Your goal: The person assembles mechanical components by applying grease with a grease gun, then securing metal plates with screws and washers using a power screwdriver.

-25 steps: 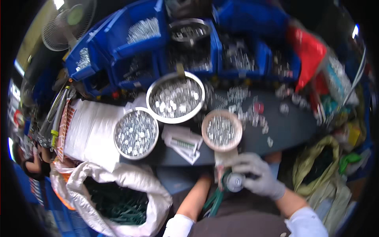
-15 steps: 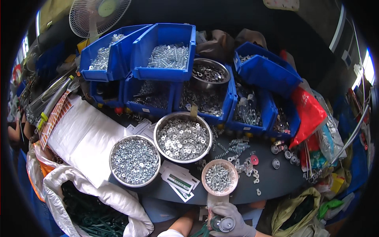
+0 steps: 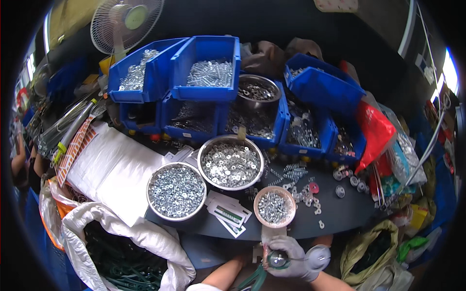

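My right hand (image 3: pixel 295 264), in a pale grey glove, is closed round a hand tool (image 3: pixel 279 260) with a rounded, shiny dark-green body. A round grey knob (image 3: pixel 318 257) sticks out beside the glove's right edge; whether it belongs to the tool I cannot tell. My left forearm (image 3: pixel 224 274) reaches in from the lower edge, but the fingers are hidden near the metal bracket (image 3: pixel 257 253) at the table's front edge. Green strips (image 3: pixel 254 280) hang just below the glove. A pink bowl of screws (image 3: pixel 274 224) stands right in front of my hands.
Steel bowls of small metal pieces (image 3: pixel 198 213) and washers (image 3: pixel 262 175) stand to the left, beside printed cards (image 3: pixel 228 215). Stacked blue bins (image 3: pixel 204 93) line the back. An open white sack of green strips (image 3: pixel 187 259) lies at lower left, an olive sack (image 3: pixel 347 252) at lower right.
My right hand has turned and moved slightly up, so the grey knob now shows at its right side instead of in front. The whole view has shifted a little.
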